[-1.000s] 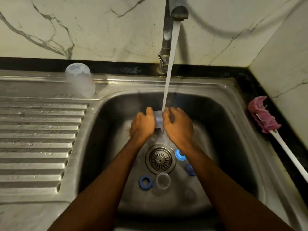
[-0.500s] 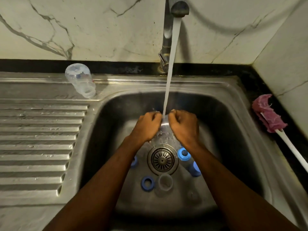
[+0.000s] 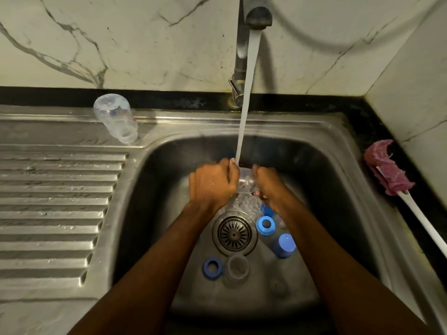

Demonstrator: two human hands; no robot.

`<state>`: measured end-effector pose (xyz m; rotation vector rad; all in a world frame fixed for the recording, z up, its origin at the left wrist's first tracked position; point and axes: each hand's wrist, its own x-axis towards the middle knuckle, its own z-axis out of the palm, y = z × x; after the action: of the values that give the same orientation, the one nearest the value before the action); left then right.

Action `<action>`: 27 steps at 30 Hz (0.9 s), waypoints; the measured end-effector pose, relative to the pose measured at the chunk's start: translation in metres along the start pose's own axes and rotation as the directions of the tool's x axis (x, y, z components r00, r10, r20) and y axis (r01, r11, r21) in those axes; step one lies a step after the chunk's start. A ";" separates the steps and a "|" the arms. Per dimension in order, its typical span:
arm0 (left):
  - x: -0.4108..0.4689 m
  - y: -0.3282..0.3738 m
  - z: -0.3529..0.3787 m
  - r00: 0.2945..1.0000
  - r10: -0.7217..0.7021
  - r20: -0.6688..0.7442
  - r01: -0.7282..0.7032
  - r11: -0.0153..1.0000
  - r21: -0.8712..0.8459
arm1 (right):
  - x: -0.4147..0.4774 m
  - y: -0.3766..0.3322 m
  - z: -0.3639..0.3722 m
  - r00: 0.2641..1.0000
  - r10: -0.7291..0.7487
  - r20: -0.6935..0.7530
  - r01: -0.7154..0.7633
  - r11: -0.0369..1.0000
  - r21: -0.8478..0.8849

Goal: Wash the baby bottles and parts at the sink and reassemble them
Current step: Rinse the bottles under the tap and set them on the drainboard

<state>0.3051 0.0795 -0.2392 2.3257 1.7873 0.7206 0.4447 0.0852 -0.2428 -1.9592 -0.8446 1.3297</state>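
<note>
Left hand [image 3: 212, 187] and right hand [image 3: 269, 187] have parted slightly, both grips pinching the clear part [image 3: 246, 181].

- Left forearm [image 3: 154, 257] and right forearm [image 3: 338, 250]: both bare, no sleeve reaching them.
- Left grip [image 3: 212, 184] and right grip [image 3: 268, 187]: bare, ungloved, wet.

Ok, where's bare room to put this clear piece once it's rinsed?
Set the clear piece on the ribbed draining board left of the basin: bare up to the bottle at its back edge. The basin floor round the drain is crowded: blue rings, blue cap, clear cup. The brush lies along the right edge.
</note>
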 end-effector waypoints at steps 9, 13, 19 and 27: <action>0.035 0.015 0.004 0.714 -0.200 0.671 0.559 0.739 -0.376 | -0.012 0.021 -0.010 0.571 -0.784 -0.242 0.554 0.586 -0.591; 0.025 0.004 -0.010 0.488 -0.156 0.859 0.860 0.256 -0.442 | -0.014 0.029 -0.003 0.409 -0.882 -0.234 0.738 0.470 -0.483; -0.003 -0.004 -0.003 0.763 -0.549 0.341 0.639 0.558 -0.530 | -0.013 0.002 0.017 0.934 -0.339 -0.117 0.312 0.929 -0.200; -0.007 -0.005 -0.014 0.589 -0.524 0.615 0.807 0.415 -0.420 | -0.046 0.013 0.018 0.626 -0.777 -0.069 0.588 0.528 -0.613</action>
<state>0.2936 0.0723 -0.2310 0.9837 1.6634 0.5414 0.4163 0.0433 -0.2335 -1.7932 -1.7327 0.2478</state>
